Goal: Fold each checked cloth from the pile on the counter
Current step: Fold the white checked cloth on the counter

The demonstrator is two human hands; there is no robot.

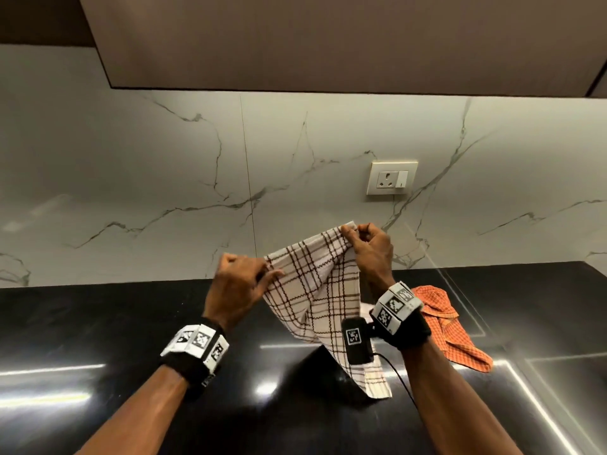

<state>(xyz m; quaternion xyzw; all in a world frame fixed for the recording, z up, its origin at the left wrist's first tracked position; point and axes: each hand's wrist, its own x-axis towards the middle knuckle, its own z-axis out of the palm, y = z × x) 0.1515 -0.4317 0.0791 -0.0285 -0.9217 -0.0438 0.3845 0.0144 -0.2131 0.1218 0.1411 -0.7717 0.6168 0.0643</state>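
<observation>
A white cloth with brown checks hangs in the air above the black counter, its lower end drooping toward the counter. My left hand pinches its left edge. My right hand pinches the upper right corner, held higher than the left. An orange checked cloth lies crumpled on the counter to the right, partly behind my right wrist. A bit of another pale cloth shows under my right wrist.
A marble backsplash with a wall socket rises behind the counter. A brown upper cabinet hangs overhead. Tagged bands sit on both wrists, and a small black device with a cable hangs at my right wrist.
</observation>
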